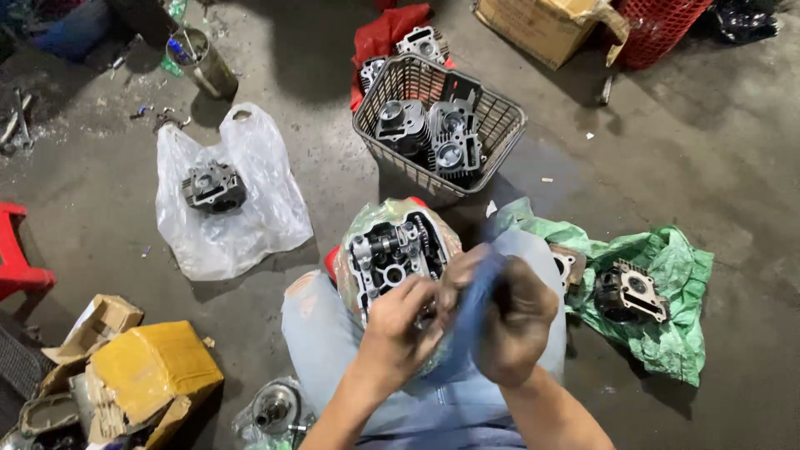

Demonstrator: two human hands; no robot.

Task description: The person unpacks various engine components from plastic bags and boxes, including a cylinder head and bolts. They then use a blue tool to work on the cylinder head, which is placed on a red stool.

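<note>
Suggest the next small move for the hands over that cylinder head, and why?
Probably bring the blue rag, gripped by the right hand, down onto the cylinder head: it sits exposed on the lap, and the left hand is already pinching the rag's edge beside it.

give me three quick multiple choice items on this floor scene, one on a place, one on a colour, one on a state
1. Where does the grey metal cylinder head at left lie?
A. on a clear plastic bag
B. in the wire basket
C. on a red stool

2. What colour is the crumpled bag at right?
A. yellow
B. green
C. black

3. What are the left hand and right hand doing?
A. resting empty
B. lifting the basket
C. gripping a blue cloth

Answers: 1 A, it sits on the bag's middle. 2 B, green plastic. 3 C, the cloth runs between both.
</note>
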